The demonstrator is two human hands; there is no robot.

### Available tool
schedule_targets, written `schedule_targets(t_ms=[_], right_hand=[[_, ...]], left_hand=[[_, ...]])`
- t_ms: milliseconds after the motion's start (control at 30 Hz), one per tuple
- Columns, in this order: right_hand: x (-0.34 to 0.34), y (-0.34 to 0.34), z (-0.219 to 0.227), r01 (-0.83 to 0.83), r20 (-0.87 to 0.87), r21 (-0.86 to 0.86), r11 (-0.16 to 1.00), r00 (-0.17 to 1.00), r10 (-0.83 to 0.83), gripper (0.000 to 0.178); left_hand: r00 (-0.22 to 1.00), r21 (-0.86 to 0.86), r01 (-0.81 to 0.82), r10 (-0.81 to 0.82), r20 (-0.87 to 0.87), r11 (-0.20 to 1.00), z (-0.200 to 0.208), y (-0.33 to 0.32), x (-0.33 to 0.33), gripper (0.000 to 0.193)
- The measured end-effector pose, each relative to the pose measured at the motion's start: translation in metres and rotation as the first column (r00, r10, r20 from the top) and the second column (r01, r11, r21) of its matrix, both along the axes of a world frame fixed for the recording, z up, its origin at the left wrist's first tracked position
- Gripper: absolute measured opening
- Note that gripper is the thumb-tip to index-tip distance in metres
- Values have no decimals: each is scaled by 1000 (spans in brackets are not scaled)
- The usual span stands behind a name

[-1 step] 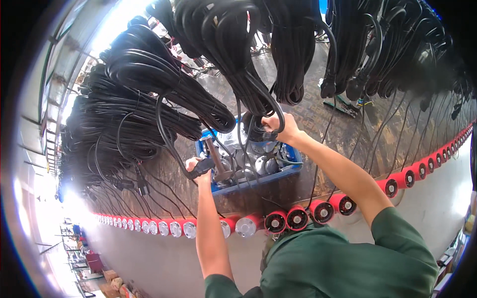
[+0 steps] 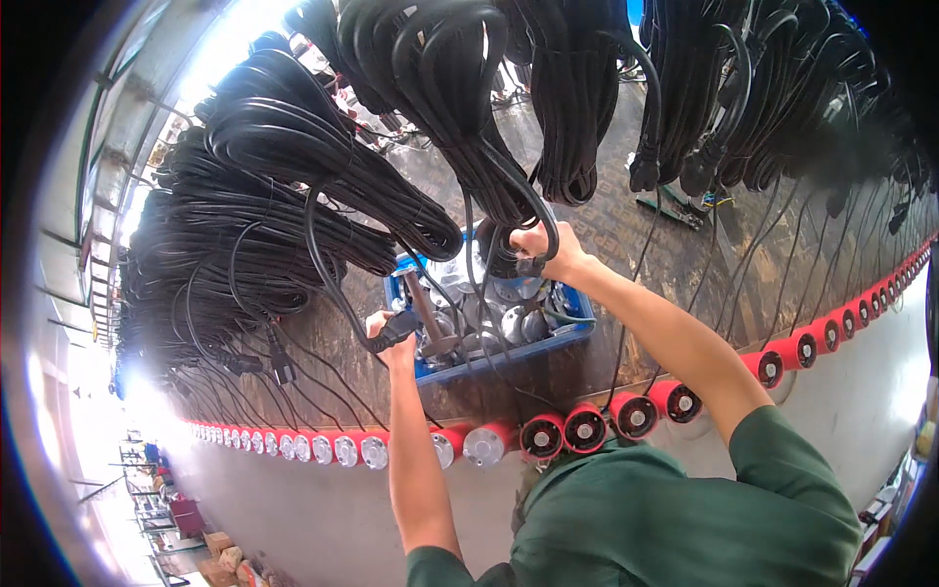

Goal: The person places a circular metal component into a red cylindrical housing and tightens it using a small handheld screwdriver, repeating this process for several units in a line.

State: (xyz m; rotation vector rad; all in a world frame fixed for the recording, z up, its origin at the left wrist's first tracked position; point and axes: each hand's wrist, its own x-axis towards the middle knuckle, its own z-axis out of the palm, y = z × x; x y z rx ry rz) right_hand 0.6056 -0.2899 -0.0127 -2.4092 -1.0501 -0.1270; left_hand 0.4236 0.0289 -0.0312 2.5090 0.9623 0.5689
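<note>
Above the blue bin of metal parts at the middle of the bench, the right hand is closed around a black cable loop hanging from the bundles overhead, while the left hand, nearer and to the left, pinches a black plug on the cable's free end. It seems best to keep the loop gripped firmly and draw the plug end clear of the neighbouring coils, so nothing snags above the row of red cylinders along the near edge.

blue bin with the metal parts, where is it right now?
In the head view the blue bin sits at centre frame, between the left hand and the right hand, under the hanging black cable bundles and just behind the row of red cylinders.
</note>
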Motion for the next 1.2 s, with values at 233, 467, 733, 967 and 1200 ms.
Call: schedule_targets(t_ms=[233, 467, 733, 967, 1200], right_hand=[[15, 27, -22, -12, 36, -205, 979, 999, 20, 14], [11, 14, -11, 34, 129, -20, 999, 991, -31, 15], [-11, -9, 22, 249, -22, 260, 933, 967, -252, 23], [-84, -39, 53, 388, -192, 180, 904, 915, -355, 16], [-169, -48, 109, 165, -413, 410, 897, 910, 21, 15]], left_hand=[[832, -845, 0, 469, 297, 535, -26, -65, -135, 16], [587, -982, 178, 796, 150, 54, -40, -57, -112, 45], [721, -911, 360, 560, 408, 201, 24, -94, -149, 19], [882, -920, 122, 383, 273, 372, 29, -82, -171, 30], [610, -613, 768, 507, 609, -188, 95, -108, -213, 55]])
